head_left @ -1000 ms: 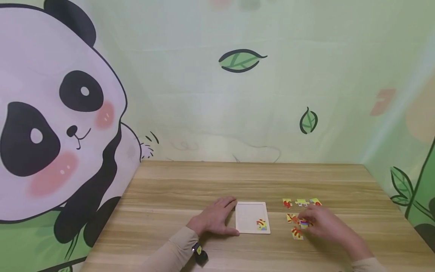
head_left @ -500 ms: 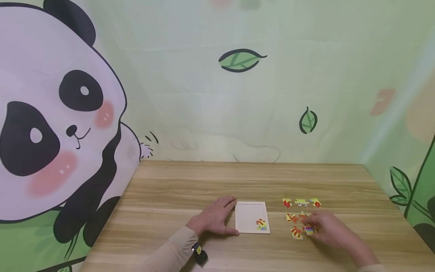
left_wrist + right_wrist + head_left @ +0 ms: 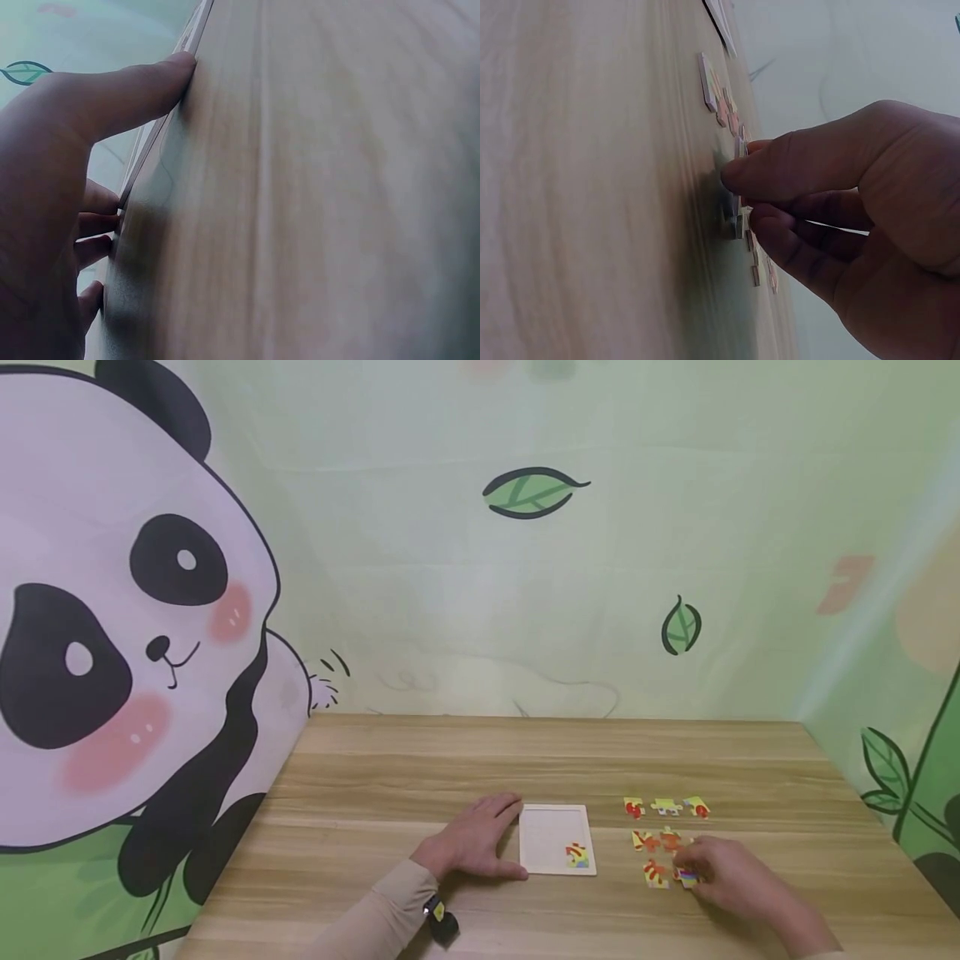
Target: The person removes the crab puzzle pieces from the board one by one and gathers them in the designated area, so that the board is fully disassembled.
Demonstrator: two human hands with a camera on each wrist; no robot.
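My left hand (image 3: 476, 839) rests on the table, its spread thumb and fingers touching the left side of a pale square puzzle tray (image 3: 547, 831). One yellow, red and blue puzzle piece (image 3: 576, 855) lies in the tray's near right corner. To the right, my right hand (image 3: 727, 875) pinches a jigsaw piece with rainbow stripes (image 3: 686, 877) between thumb and fingers, low over the table. Its fingers cover part of that piece. Just left of it is a yellow piece with red stripes (image 3: 655, 874). In the right wrist view the thumb (image 3: 769, 174) presses near the piece's edge.
Behind the right hand lie an orange piece (image 3: 671, 839) and a yellow-orange one (image 3: 643, 841). Farther back are three more pieces in a row, the middle one yellow and white (image 3: 666, 807). A panda-print cloth (image 3: 420, 568) hangs behind the wooden table (image 3: 420, 768).
My right hand has moved the rainbow-striped piece toward me and slightly right, out of the middle row, uncovering the orange piece and the back-right piece. My left hand and the tray stay put.
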